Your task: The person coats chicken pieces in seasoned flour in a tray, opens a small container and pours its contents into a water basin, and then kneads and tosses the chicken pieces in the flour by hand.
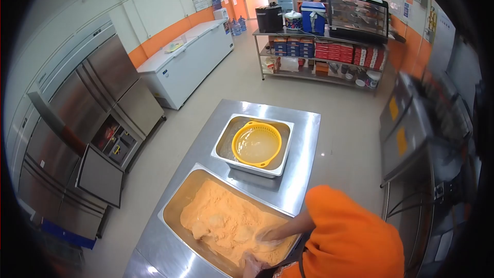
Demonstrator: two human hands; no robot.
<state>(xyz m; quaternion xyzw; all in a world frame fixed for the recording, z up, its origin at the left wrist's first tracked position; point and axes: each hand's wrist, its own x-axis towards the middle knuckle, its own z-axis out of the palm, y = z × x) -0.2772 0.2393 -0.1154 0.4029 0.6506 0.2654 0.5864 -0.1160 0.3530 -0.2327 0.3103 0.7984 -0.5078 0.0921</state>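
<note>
The right hand (270,238) reaches into pale orange powder (221,206), its fingers partly buried, so whether it grips anything cannot be told. The left hand (253,265) is near it at the lower edge of the view, its grasp equally unclear. The powder, lumpy in places, lies in a deep metal pan (172,213) on the steel surface (303,123). Just beyond stands a smaller metal pan (247,169), with a yellow colander (263,164) and cloudy liquid inside.
</note>
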